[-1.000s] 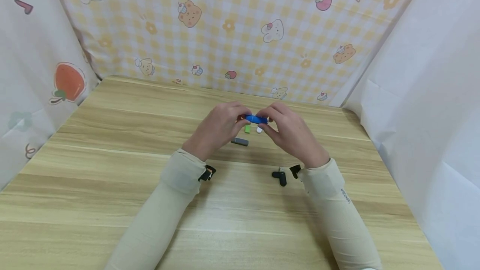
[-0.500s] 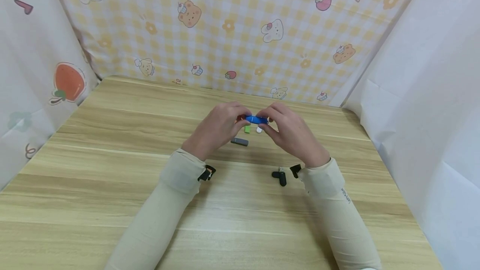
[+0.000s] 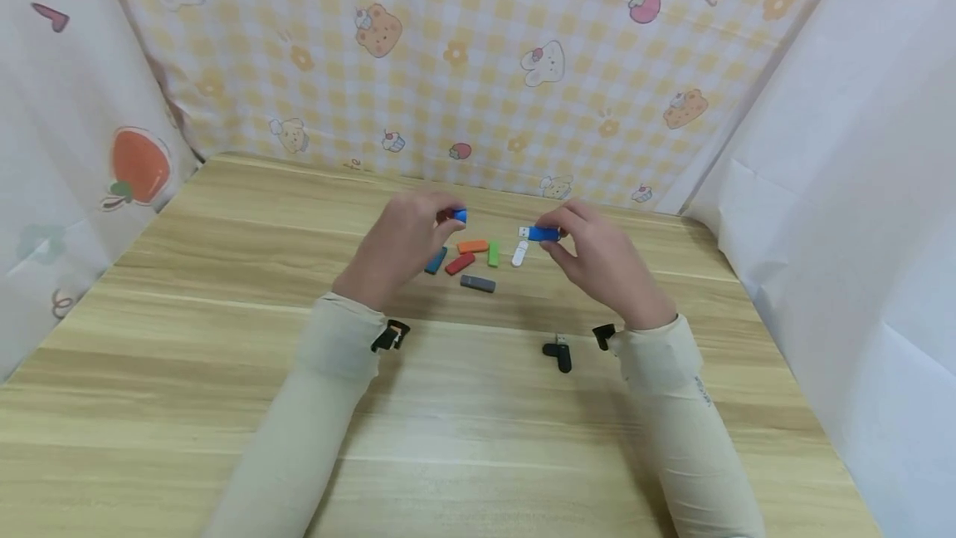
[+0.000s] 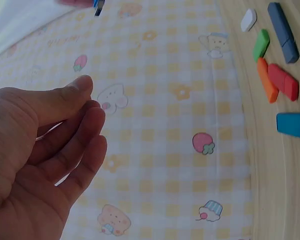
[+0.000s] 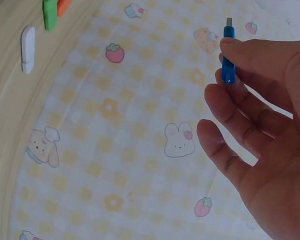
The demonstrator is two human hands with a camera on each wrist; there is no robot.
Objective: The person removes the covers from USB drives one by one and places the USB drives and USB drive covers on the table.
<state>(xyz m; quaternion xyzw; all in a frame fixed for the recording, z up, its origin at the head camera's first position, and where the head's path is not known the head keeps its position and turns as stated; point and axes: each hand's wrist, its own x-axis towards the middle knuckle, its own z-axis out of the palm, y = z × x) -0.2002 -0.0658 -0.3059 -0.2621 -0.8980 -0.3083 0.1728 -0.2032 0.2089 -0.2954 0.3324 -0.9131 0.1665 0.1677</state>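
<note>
At the far left hangs a white cloth with a strawberry print. Next comes the left hand, its thumb and forefinger pinched round a small blue cap; the other fingers bend loosely. The left-wrist view hides the cap behind the fingertips. Below this hand, on the wooden counter, lies a teal stick, then a red stick, with an orange stick just behind it and a grey stick in front. A green stick lies beside the orange one's right end, and a white stick a little farther right. Above the counter is a blue USB stick, its metal plug pointing left toward the cap, well apart from it. Nearer the person lies a black USB drive, folded out at an angle. The right hand pinches the blue stick between thumb and fingers, the remaining fingers spread and slightly bent.
</note>
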